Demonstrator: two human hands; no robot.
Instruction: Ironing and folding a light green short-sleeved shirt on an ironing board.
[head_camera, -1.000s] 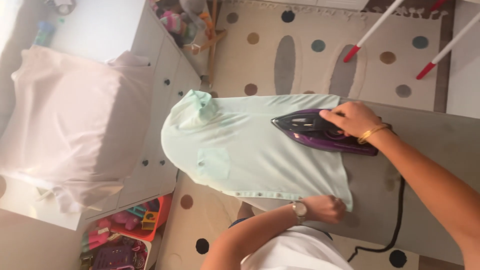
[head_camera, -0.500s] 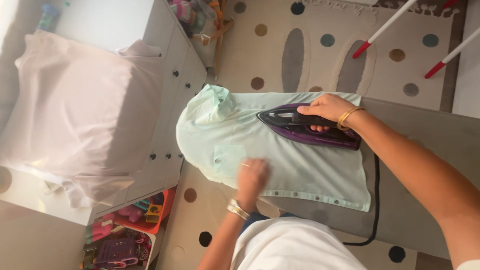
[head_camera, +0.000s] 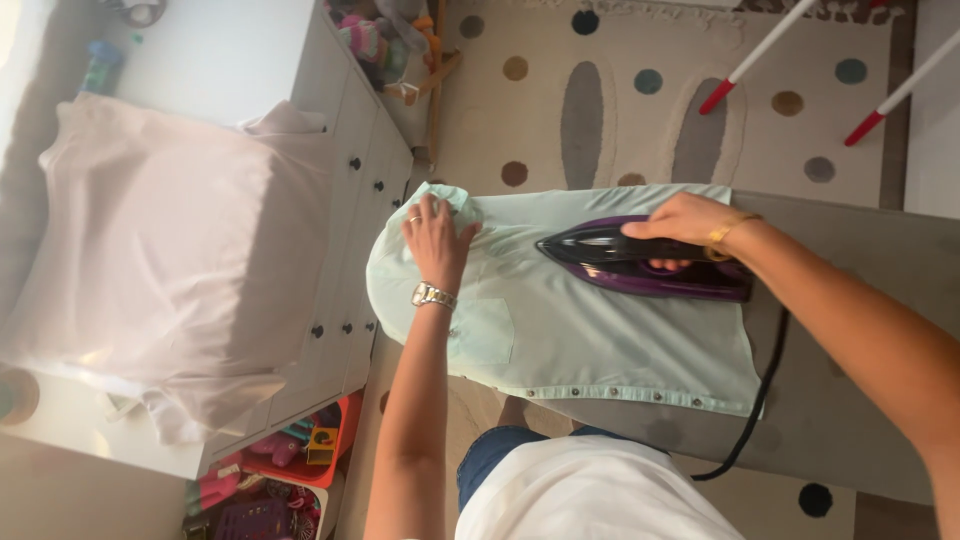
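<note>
1. Pink sheet (head_camera: 150, 250) draped over white drawers (head_camera: 350, 230), far left.
2. My left hand (head_camera: 435, 240), grip flat and spread wide, presses the collar end of the shirt (head_camera: 560, 330); holds nothing.
3. Shirt, pale green, lies spread over the board (head_camera: 850, 400), button edge toward me.
4. My right hand (head_camera: 685, 222), grip wrapped on the iron (head_camera: 640, 265) handle; purple iron rests on the shirt, tip pointing left.
5. Black cord (head_camera: 765, 400) hangs off the board.
</note>
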